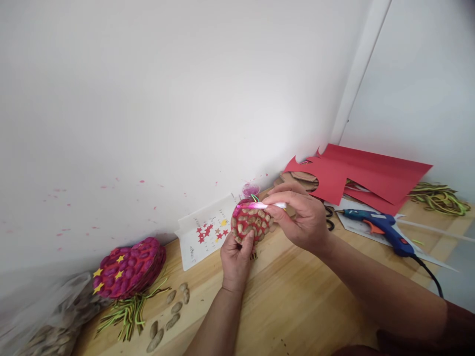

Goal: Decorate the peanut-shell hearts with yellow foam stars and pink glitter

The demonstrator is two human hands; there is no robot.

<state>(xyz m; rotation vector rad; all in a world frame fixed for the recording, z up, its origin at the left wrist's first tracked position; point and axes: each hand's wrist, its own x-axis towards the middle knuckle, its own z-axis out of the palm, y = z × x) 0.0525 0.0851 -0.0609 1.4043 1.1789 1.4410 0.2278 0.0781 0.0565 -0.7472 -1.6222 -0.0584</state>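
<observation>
My left hand [237, 259] grips the lower edge of a red disc covered with peanuts [256, 222], thumb on its front. In my right hand [299, 212] is a slim white paintbrush [260, 205] stained pink, pinched between thumb and fingers. Its pink end lies at the disc's upper left, where the peanuts show magenta paint. Most of the other peanuts on the disc are bare brown. Just behind the disc stands a small cup of magenta paint [251, 189], partly hidden.
Left: finished-looking magenta peanut discs [129, 267] with yellow stars and yarn fringe, loose peanuts [176, 307], a plastic bag of peanuts [52, 336]. Behind: white paper [189, 242] with paper stars. Right: red paper [371, 173], blue glue gun [395, 232] with cord, scissors [329, 217], yarn [441, 198].
</observation>
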